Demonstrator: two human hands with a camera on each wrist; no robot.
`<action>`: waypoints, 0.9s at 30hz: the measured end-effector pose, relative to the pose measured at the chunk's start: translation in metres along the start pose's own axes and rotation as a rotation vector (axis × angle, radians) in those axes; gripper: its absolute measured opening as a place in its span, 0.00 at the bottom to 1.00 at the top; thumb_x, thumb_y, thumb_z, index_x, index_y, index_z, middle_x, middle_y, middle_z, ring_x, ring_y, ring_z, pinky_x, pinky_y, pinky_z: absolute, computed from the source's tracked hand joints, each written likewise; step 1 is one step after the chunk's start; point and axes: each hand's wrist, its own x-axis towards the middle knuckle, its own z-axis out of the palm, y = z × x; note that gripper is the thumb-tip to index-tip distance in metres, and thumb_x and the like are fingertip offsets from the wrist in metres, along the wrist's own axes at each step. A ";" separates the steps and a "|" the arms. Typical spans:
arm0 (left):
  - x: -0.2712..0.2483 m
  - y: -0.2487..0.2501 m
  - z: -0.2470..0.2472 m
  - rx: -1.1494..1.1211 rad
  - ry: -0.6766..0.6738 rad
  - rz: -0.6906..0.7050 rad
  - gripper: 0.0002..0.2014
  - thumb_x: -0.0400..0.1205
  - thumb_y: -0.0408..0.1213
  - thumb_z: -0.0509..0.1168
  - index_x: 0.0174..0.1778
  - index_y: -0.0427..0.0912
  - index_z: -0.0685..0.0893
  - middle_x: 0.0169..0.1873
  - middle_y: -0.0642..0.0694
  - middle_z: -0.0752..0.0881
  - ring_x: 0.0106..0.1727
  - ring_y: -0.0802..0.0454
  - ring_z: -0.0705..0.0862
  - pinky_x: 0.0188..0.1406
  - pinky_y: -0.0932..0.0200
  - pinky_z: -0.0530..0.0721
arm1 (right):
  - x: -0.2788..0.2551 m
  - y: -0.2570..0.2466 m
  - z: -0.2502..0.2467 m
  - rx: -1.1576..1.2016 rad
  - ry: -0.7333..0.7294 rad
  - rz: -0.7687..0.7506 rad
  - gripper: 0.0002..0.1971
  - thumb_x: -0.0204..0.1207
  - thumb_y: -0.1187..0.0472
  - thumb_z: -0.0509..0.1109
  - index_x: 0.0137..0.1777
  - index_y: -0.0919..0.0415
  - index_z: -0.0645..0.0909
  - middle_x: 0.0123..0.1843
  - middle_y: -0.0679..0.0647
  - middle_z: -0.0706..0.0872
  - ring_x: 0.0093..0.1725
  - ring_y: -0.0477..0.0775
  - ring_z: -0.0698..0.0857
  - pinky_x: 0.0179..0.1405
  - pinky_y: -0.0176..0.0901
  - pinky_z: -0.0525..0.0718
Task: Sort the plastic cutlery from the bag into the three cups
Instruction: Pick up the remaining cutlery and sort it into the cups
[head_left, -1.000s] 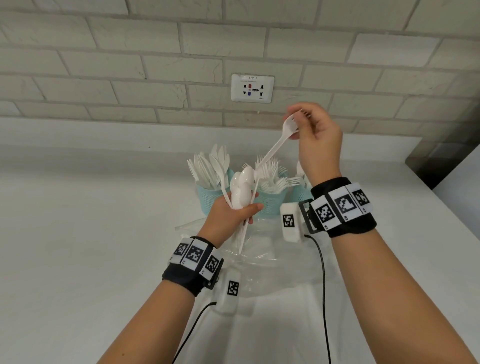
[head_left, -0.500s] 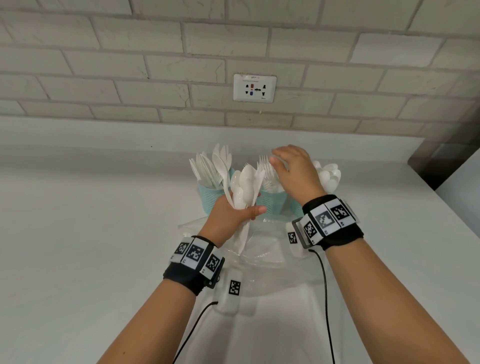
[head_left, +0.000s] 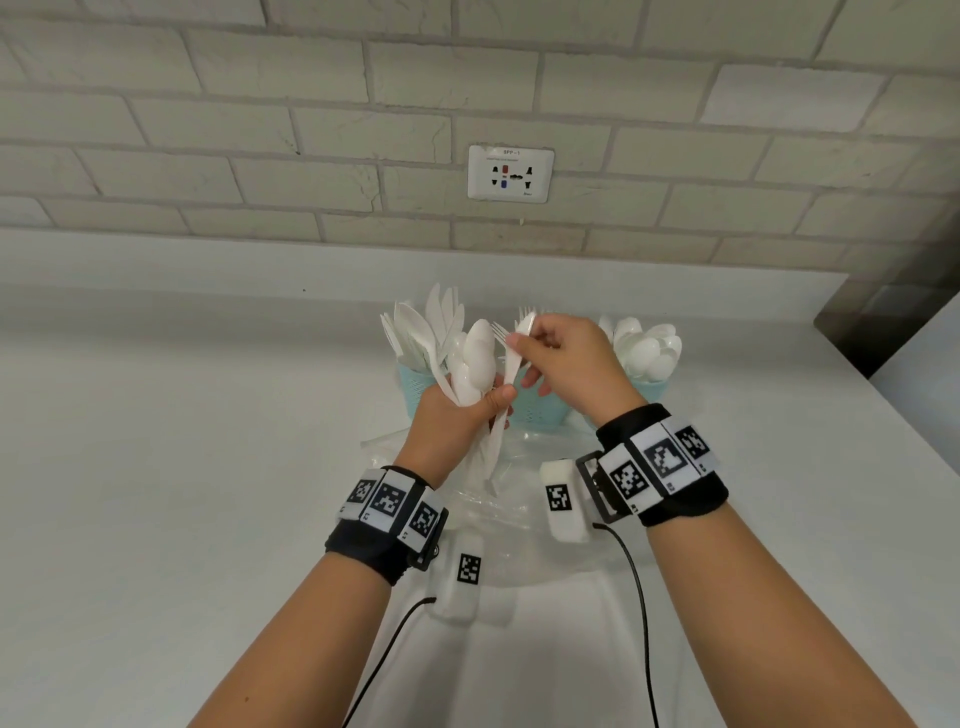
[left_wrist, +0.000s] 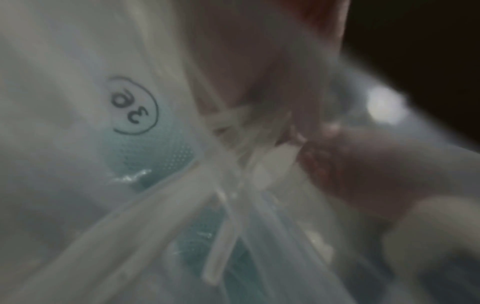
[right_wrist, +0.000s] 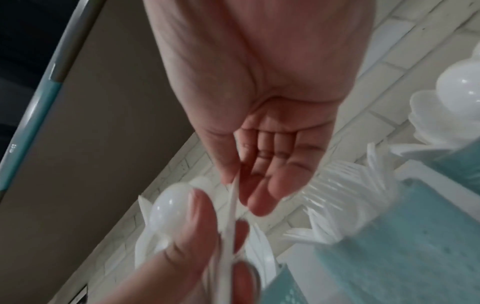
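Note:
My left hand (head_left: 488, 400) grips a bundle of white plastic cutlery (head_left: 475, 364), spoon bowls up, handles hanging below the fist. My right hand (head_left: 519, 345) pinches the head of a white fork (head_left: 511, 364) that still stands in the bundle. Behind the hands stand three teal cups: the left cup (head_left: 415, 387) holds knives, the middle cup (head_left: 537, 415) forks, the right cup (head_left: 647, 389) spoons. The right wrist view shows thumb and forefinger on the fork (right_wrist: 232, 202), edge-on, beside a spoon (right_wrist: 168, 205). The left wrist view is blurred, with handles (left_wrist: 233, 185) against the bag.
A clear plastic bag (head_left: 501, 501) lies crumpled on the white counter (head_left: 182, 493) under my wrists. A brick wall with a socket plate (head_left: 510, 173) rises behind the cups. A dark edge (head_left: 883, 322) bounds the counter at the right.
My right hand came down from above with one piece, reached the middle cup, and now is back at the bundle pinching a fork. The left hand has stayed put.

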 end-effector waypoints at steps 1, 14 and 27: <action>0.000 0.000 -0.002 -0.021 0.007 -0.014 0.04 0.76 0.34 0.73 0.38 0.40 0.85 0.27 0.47 0.86 0.29 0.53 0.86 0.34 0.61 0.85 | 0.002 -0.006 -0.003 0.067 0.040 -0.012 0.09 0.79 0.59 0.68 0.37 0.59 0.79 0.31 0.53 0.85 0.26 0.49 0.84 0.26 0.41 0.82; -0.005 -0.008 -0.014 0.167 -0.162 -0.034 0.16 0.72 0.25 0.74 0.54 0.41 0.84 0.38 0.45 0.86 0.39 0.56 0.85 0.43 0.67 0.84 | 0.050 -0.025 0.027 0.048 0.004 -0.151 0.08 0.80 0.64 0.64 0.52 0.61 0.85 0.45 0.51 0.88 0.44 0.50 0.88 0.52 0.42 0.88; -0.004 -0.013 -0.015 0.047 -0.248 -0.057 0.09 0.76 0.24 0.70 0.48 0.41 0.83 0.41 0.44 0.89 0.40 0.53 0.89 0.50 0.57 0.88 | 0.009 -0.013 -0.007 -0.059 -0.281 -0.019 0.15 0.70 0.54 0.76 0.55 0.58 0.87 0.50 0.49 0.89 0.48 0.42 0.85 0.55 0.33 0.81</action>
